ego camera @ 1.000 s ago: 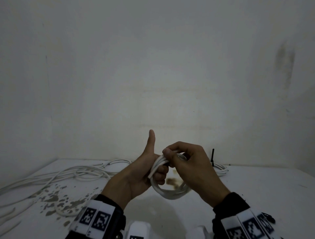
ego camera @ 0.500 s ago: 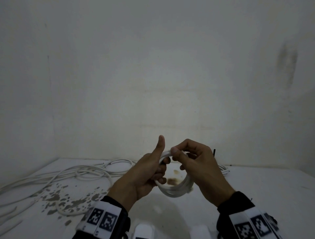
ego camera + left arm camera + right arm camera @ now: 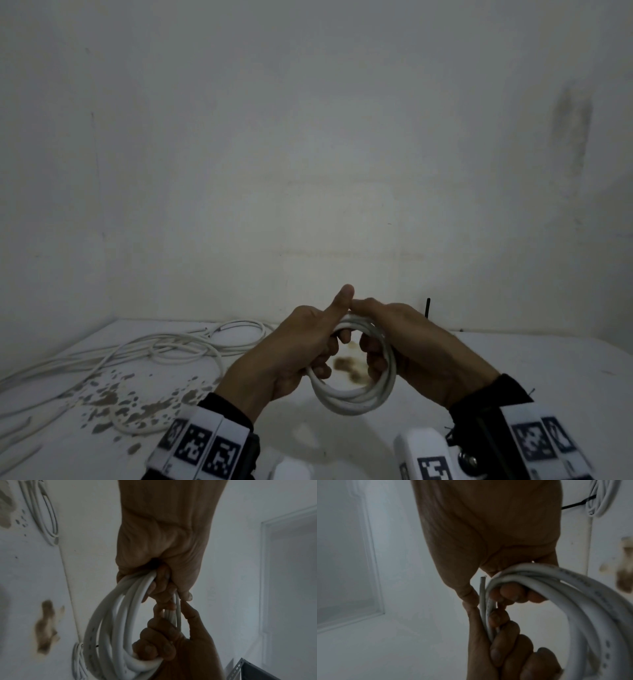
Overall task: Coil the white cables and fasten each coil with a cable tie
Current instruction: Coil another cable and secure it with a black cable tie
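Both hands hold one white cable coil (image 3: 356, 394) above the near middle of the white table (image 3: 513, 370). Left hand (image 3: 294, 349) grips the coil's left side, fingers curled through the ring, thumb raised. Right hand (image 3: 421, 353) grips the right side, fingers curled round the strands. Thumb tips meet on top. Loose white cables (image 3: 164, 349) lie far left; a black cable tie (image 3: 427, 307) stands behind the right hand.

Coiled cable (image 3: 356, 397) smooth white plastic sheath, slight sheen; table (image 3: 513, 370) matt white, brown blotchy stains lower left; cable tie (image 3: 427, 307) black plastic; wall (image 3: 308, 137) matt, scuffed.
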Motion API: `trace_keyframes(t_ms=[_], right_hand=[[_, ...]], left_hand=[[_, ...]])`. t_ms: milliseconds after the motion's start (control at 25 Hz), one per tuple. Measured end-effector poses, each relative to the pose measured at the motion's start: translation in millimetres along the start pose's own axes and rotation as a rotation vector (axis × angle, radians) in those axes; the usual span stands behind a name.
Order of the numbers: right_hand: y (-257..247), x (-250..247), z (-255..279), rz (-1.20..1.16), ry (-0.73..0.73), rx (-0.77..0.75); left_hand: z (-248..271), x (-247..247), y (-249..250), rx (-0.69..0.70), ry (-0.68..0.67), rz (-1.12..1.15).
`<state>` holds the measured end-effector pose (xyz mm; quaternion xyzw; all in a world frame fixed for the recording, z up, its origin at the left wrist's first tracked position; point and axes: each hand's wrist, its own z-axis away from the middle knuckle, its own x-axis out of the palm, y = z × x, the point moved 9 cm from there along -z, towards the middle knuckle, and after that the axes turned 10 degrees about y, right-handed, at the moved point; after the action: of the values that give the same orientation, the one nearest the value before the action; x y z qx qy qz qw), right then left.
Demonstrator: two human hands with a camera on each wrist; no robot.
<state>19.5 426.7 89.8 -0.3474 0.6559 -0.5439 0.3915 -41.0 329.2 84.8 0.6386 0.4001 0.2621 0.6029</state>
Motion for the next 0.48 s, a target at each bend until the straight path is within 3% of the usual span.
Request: trace_keyframes(t_ms=[200,360,480], right_hand=[[-3,-5,-6,-0.226,0.061,0.013],[-11,-22,-12,-0.409,0.177,-0.018],[-11,-26,-12,-0.423,0.254,-0.039]], left_hand=[[-3,3,-6,-0.065,0.019,0.179],[0,17,-18,-0.205,-0.057,0.494],[-2,25,-19,-0.213,0.004,0.734]])
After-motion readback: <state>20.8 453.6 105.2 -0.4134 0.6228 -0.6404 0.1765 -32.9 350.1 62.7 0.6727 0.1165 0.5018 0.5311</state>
